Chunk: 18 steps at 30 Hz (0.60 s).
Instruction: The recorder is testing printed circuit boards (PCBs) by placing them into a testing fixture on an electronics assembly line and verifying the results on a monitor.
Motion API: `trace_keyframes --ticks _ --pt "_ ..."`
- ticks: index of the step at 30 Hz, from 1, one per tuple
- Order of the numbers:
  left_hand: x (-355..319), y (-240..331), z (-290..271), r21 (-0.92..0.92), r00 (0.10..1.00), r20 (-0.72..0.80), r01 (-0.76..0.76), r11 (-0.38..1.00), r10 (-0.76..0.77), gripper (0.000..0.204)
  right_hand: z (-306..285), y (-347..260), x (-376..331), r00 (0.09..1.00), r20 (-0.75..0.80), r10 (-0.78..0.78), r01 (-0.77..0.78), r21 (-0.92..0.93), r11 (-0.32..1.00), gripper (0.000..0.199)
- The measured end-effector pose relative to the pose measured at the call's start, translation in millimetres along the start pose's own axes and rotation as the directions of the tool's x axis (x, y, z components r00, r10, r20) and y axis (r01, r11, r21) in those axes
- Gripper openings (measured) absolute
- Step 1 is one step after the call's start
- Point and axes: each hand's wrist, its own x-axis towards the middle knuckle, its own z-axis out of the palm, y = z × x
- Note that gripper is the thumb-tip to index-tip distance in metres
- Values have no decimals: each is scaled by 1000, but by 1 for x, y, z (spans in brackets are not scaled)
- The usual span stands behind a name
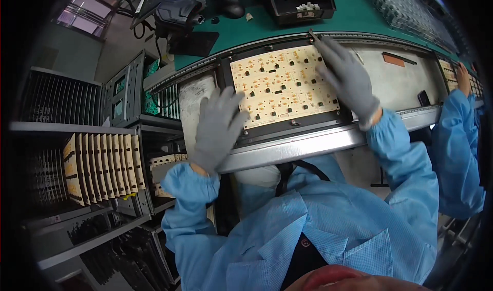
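Note:
A cream circuit board panel (285, 88) dotted with small black parts lies in a black frame (308, 122) on the metal rail line in front of me. My left hand (218, 127), in a grey glove, is at the frame's left side, its fingers apart and over the panel's left edge. My right hand (349, 78), also gloved in grey, reaches along the right side. Its fingers are stretched toward a small clip (311, 35) at the frame's far right corner. Neither hand shows anything held. The right fingertips partly hide the corner there.
Racks of upright cream boards (105, 165) stand to my left. Beyond the rail are a black bin of small white parts (300, 6), a barcode scanner (177, 14) and a mouse (231, 7). Clear trays (405, 8) sit far right. A co-worker's hand (463, 79) touches another board at right.

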Motion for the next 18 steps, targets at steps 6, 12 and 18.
trace_keyframes --ticks 6,12,18 --pt "65 -35 36 143 973 -230 15 990 18 34 35 21 15 933 218 287 -288 -28 957 43" --pt "56 -41 49 256 956 -295 77 964 2 27 26 35 -5 989 107 104 -89 -138 986 39" --pt "41 -38 42 -77 973 -229 3 997 -21 23 23 32 2 988 150 -41 79 -257 963 36"
